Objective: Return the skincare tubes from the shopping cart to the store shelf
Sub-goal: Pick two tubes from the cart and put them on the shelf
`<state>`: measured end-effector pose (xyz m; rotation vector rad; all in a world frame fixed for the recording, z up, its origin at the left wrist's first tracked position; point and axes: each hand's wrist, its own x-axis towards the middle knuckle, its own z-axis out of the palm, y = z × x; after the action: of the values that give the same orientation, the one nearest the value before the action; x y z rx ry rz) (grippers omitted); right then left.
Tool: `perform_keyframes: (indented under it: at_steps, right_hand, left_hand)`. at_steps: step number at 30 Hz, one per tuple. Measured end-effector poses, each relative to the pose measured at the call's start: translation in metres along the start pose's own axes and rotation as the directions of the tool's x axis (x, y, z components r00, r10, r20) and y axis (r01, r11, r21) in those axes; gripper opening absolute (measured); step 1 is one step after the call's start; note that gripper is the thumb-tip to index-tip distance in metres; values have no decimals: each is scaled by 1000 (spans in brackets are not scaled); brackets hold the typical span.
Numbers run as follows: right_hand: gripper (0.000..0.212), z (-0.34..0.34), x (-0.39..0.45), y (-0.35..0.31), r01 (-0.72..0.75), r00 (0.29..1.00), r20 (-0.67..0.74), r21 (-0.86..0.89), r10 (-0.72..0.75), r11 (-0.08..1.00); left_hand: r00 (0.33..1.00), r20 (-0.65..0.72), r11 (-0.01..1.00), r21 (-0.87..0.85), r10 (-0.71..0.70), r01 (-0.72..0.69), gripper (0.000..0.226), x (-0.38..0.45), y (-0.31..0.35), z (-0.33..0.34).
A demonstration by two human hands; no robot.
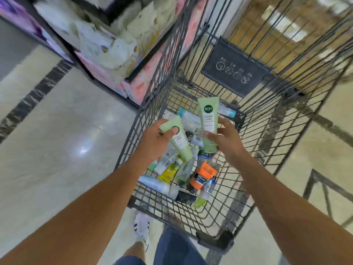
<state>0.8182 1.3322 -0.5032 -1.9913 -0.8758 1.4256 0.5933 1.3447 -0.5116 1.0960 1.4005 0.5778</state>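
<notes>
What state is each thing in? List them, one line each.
Left hand: grips a green tube, above the cart.
Left green tube: held, tilted.
Right hand: grips a second green tube.
Right green tube: held, near upright, label facing the camera.
Cart: still holds a pile of tubes.
Orange tube: lying in the pile.
Yellow tube: lying in the pile.
Shelf: stocked, blurred.
</notes>
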Motion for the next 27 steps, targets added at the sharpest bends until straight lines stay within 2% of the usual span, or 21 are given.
perform_keyframes:
  at_steps: [6, 13, 16, 19, 21, 23, 27]
  right_hand:
    - [44, -21, -88, -65, 131, 990, -62, 68, -127, 989]
    - [40, 0, -186, -149, 358, 933, -48, 25, -357, 933]
    - [43, 19, -217, -186, 445, 896, 4, -16, -445, 895]
    - [44, 40, -239, -221, 532, 845, 69, -16, -530, 847]
    - [47, 58, -253, -243, 597, 800, 102, -27, -591, 802]
    - [48, 76, -266, -260, 650, 750, 163, -8, -641, 760]
    - [31, 122, -295, -284, 701, 655, 318, 87, -686, 708]
  left_hand:
    - [986, -62, 986, -50, 156, -160, 9, -55, 93, -26]
    - [955, -139, 960, -58, 263, -273, 9, -129, 162, -101]
    - [942, -184, 952, -74, 280, -298, 4, -163, 182, -142]
    - [917, -264, 944, -56, 300, -324, 23, -202, 203, -176]
    - [893, -324, 937, -51, 313, -347, 26, -229, 212, -196]
    - [863, -395, 933, -42, 314, -358, 21, -255, 215, -216]
    - [786, -555, 928, -64, 273, -367, 5, -318, 208, -251]
